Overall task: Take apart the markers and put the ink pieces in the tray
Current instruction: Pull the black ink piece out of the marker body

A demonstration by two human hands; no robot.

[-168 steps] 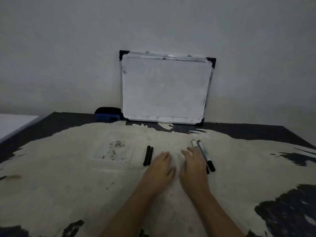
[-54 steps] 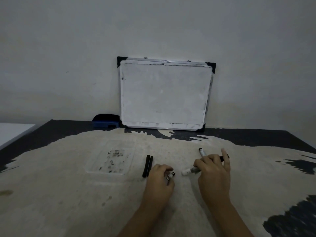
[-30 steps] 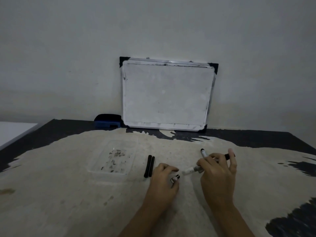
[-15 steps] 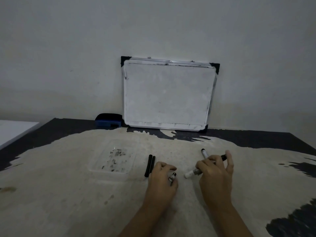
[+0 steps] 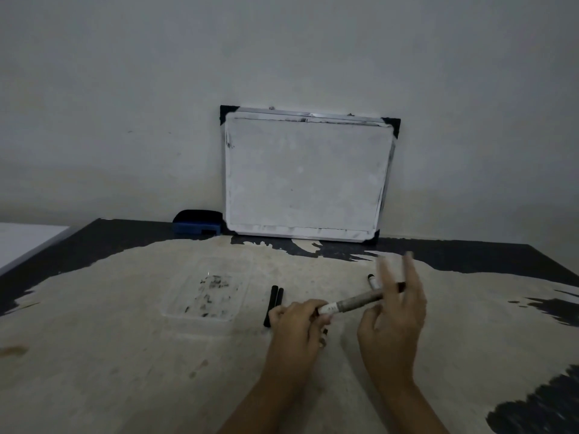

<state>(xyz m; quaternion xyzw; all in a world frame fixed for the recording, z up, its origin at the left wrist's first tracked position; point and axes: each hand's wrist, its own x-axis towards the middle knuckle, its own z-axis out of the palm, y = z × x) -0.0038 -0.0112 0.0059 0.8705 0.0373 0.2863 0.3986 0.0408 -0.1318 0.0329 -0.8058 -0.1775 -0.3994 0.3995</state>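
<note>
A grey-white marker [image 5: 354, 302] is held level above the table between both hands. My left hand [image 5: 297, 327] is closed on its white left end, and a small dark piece [image 5: 326, 332] shows under its fingers. My right hand [image 5: 394, 321] has the marker's dark right end between index finger and thumb, with the other fingers raised, spread and blurred. A second marker [image 5: 372, 280] lies on the table behind my right hand, mostly hidden. Two black sticks [image 5: 275, 300] lie side by side left of my left hand. The clear tray [image 5: 175, 311], smudged with ink, sits further left.
A small whiteboard [image 5: 307, 177] leans on the wall at the back of the table. A blue eraser [image 5: 195, 227] sits beside its lower left corner. The tabletop [image 5: 125, 371] is worn pale with black patches, and a white surface [image 5: 25, 242] adjoins it at far left.
The marker has risen off the table and its white end is now in my left hand. My right hand's fingers have lifted and spread. The black sticks and tray have not moved.
</note>
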